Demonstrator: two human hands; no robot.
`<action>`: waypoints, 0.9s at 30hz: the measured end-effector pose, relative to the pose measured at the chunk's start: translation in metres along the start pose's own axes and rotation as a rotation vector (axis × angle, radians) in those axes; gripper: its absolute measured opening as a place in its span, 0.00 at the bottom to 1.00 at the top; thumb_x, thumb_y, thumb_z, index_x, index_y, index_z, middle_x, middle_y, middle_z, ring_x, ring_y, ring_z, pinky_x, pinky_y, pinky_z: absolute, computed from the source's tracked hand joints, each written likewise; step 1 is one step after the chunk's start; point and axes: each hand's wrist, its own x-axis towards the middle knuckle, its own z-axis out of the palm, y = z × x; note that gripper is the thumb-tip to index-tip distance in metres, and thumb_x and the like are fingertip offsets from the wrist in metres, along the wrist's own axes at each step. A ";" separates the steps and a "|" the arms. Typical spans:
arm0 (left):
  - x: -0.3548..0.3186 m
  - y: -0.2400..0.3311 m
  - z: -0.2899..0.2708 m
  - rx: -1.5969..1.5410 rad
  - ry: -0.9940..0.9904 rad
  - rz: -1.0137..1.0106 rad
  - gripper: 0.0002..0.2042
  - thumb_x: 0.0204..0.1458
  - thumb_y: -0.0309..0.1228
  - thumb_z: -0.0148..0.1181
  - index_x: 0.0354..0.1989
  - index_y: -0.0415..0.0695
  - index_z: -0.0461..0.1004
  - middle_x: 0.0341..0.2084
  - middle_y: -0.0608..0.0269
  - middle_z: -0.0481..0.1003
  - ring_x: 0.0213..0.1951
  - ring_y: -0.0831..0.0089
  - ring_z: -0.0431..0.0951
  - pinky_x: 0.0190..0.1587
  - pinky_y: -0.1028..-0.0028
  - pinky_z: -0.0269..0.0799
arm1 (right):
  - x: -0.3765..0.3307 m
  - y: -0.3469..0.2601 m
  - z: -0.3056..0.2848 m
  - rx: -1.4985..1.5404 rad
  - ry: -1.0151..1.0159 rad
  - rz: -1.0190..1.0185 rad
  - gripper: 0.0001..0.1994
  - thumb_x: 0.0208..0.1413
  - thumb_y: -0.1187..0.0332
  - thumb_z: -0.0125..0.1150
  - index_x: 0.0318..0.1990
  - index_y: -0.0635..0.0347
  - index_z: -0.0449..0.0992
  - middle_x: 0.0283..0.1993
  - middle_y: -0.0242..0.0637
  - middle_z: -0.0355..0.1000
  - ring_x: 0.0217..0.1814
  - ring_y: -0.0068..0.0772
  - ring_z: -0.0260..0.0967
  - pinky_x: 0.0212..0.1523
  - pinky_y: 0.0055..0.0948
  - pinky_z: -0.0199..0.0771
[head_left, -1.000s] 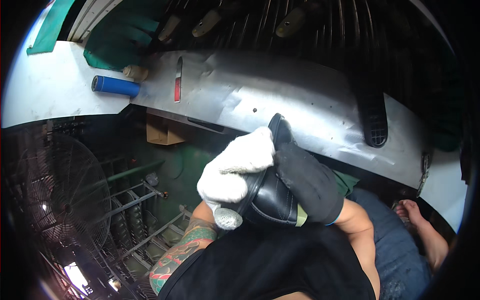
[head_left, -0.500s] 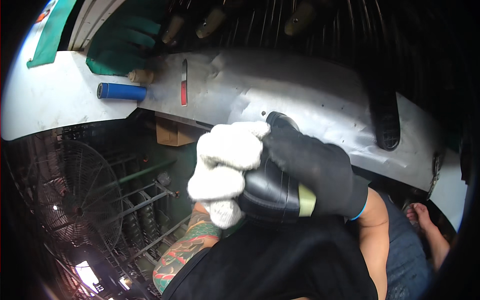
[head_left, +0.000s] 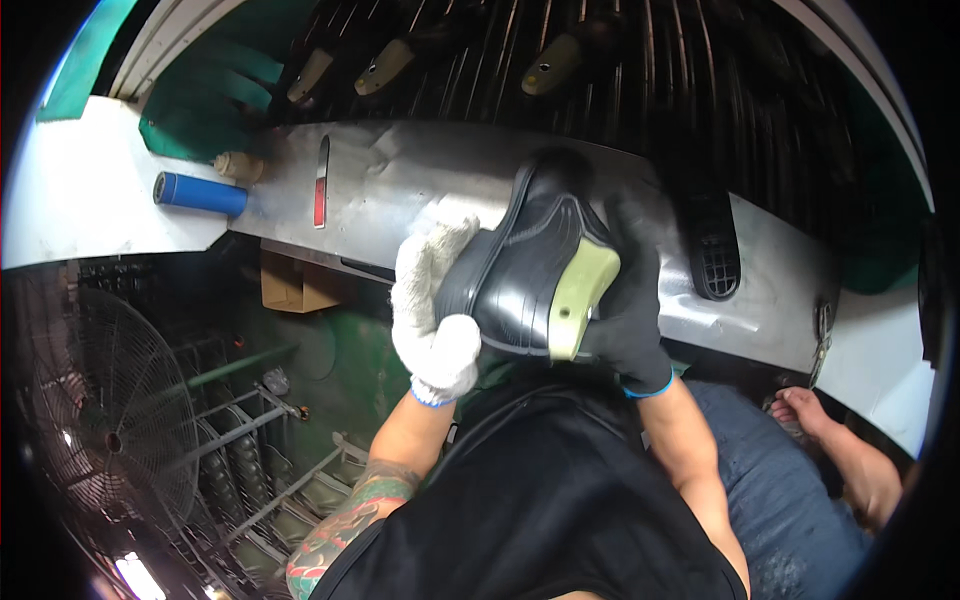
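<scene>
A black shoe [head_left: 500,290] with a pale green shoe last [head_left: 580,295] set in it is held up over the near edge of a metal bench, toe pointing away. My left hand [head_left: 435,300], in a white knit glove, grips the shoe's left side, thumb near the heel. On the other side my right hand [head_left: 632,300], in a black glove, is closed around the shoe and last; its fingers partly blend with the dark upper. A black shoe sole [head_left: 717,255] with a gridded tread lies on the bench to the right of the right hand.
The dented metal bench [head_left: 440,160] carries a slim red-and-silver blade-like tool [head_left: 321,190]. A blue cylinder [head_left: 200,193] lies at left. Beyond, several green lasts [head_left: 555,68] stand by dark rods. A fan [head_left: 110,420] is at lower left; another person's hand [head_left: 797,408] shows at right.
The shoe has tipped and moved forward, showing its toe and more of the last. My left hand has shifted from across the shoe to its left side; my right keeps its hold.
</scene>
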 end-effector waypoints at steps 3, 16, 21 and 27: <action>-0.028 0.013 -0.012 0.069 -0.031 -0.277 0.41 0.58 0.39 0.71 0.76 0.36 0.58 0.72 0.45 0.63 0.74 0.49 0.62 0.77 0.51 0.53 | -0.036 0.025 0.013 0.676 0.084 0.427 0.62 0.45 0.42 0.82 0.80 0.56 0.44 0.76 0.46 0.58 0.75 0.44 0.63 0.72 0.45 0.70; -0.001 -0.004 -0.030 0.600 -0.167 -0.792 0.08 0.64 0.27 0.59 0.36 0.35 0.78 0.25 0.67 0.74 0.28 0.81 0.70 0.33 0.75 0.68 | -0.031 -0.001 0.014 0.518 -0.087 0.909 0.33 0.51 0.75 0.64 0.68 0.65 0.67 0.59 0.40 0.76 0.59 0.35 0.76 0.61 0.36 0.77; 0.014 -0.028 -0.045 0.377 -0.248 -0.686 0.10 0.64 0.31 0.61 0.45 0.37 0.80 0.30 0.68 0.77 0.30 0.80 0.74 0.37 0.76 0.72 | -0.011 -0.019 0.010 0.482 -0.081 0.867 0.35 0.49 0.74 0.65 0.69 0.64 0.66 0.60 0.41 0.75 0.60 0.35 0.76 0.62 0.36 0.77; 0.031 -0.054 -0.073 -0.113 -0.183 -0.595 0.33 0.59 0.44 0.68 0.66 0.35 0.67 0.51 0.48 0.78 0.48 0.61 0.80 0.52 0.67 0.78 | 0.019 -0.053 0.001 -0.517 -0.249 0.195 0.52 0.40 0.72 0.75 0.77 0.63 0.56 0.67 0.58 0.69 0.68 0.57 0.71 0.66 0.45 0.74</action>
